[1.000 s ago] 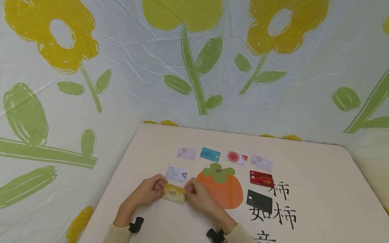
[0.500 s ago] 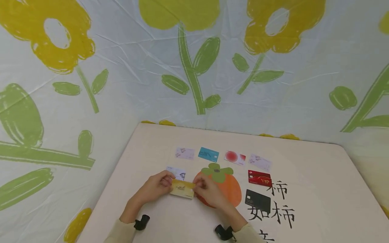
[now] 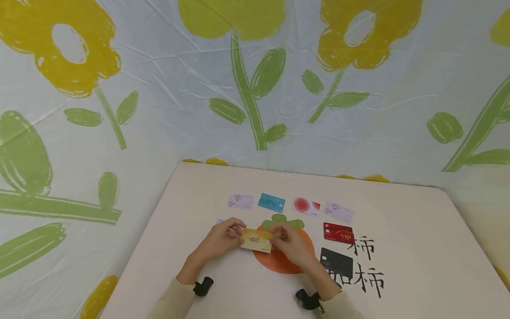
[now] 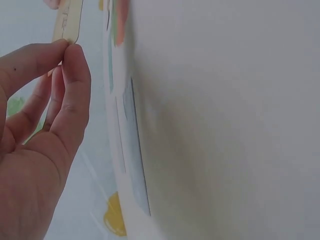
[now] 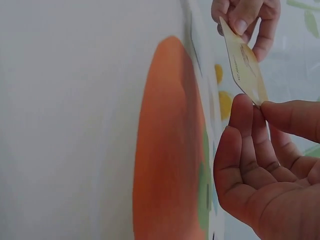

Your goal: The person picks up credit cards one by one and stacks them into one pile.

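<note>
A gold card (image 3: 256, 240) with dark script is held up off the table between both hands. My left hand (image 3: 220, 239) pinches its left end between thumb and fingertips, and my right hand (image 3: 292, 246) pinches the right end. In the left wrist view the left thumb and index finger meet on the card's edge (image 4: 71, 22). The right wrist view shows the card (image 5: 245, 65) tilted, spanning from one hand to the other. Below it lies the orange persimmon print (image 3: 279, 263) of the tabletop. The light blue-grey card (image 3: 219, 220) is mostly hidden behind the left hand.
Along the back lie a pale floral card (image 3: 241, 201), a blue card (image 3: 272, 202), a white card with a red circle (image 3: 306, 206) and another floral card (image 3: 338, 211). A red VIP card (image 3: 338, 233) and a black VIP card (image 3: 336, 262) lie at right on the table (image 3: 414, 230).
Both hands have carried the gold card to the right and slightly up, from beside the light blue-grey card to over the persimmon print. The other cards stay in place.
</note>
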A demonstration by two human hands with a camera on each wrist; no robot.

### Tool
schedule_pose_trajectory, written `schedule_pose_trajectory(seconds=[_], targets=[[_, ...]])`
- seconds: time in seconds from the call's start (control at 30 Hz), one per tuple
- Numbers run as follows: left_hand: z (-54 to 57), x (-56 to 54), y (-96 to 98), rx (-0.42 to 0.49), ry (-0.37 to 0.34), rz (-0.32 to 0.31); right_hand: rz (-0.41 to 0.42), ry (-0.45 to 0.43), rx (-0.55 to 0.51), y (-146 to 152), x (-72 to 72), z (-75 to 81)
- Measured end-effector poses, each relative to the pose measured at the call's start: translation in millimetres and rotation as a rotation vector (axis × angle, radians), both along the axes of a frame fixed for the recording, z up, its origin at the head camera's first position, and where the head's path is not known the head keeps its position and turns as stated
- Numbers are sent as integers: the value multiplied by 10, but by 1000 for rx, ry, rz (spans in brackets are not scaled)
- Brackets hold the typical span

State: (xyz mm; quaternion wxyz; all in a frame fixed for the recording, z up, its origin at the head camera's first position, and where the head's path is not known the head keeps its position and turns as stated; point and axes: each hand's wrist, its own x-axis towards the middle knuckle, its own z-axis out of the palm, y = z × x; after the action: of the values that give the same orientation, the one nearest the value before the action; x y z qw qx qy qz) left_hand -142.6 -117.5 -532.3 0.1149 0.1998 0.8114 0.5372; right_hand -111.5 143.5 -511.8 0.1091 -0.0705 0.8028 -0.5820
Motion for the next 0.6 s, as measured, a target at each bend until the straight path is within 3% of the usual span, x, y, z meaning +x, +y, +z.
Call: schedule_pose_trajectory(seconds=[0.17,0.6], targets=[[-12,-54,199,6,2,-4,-50,2,89,161,-26,18],[-28,-227,686,-41,-20,1,-152,-23,119,527,-103,55]])
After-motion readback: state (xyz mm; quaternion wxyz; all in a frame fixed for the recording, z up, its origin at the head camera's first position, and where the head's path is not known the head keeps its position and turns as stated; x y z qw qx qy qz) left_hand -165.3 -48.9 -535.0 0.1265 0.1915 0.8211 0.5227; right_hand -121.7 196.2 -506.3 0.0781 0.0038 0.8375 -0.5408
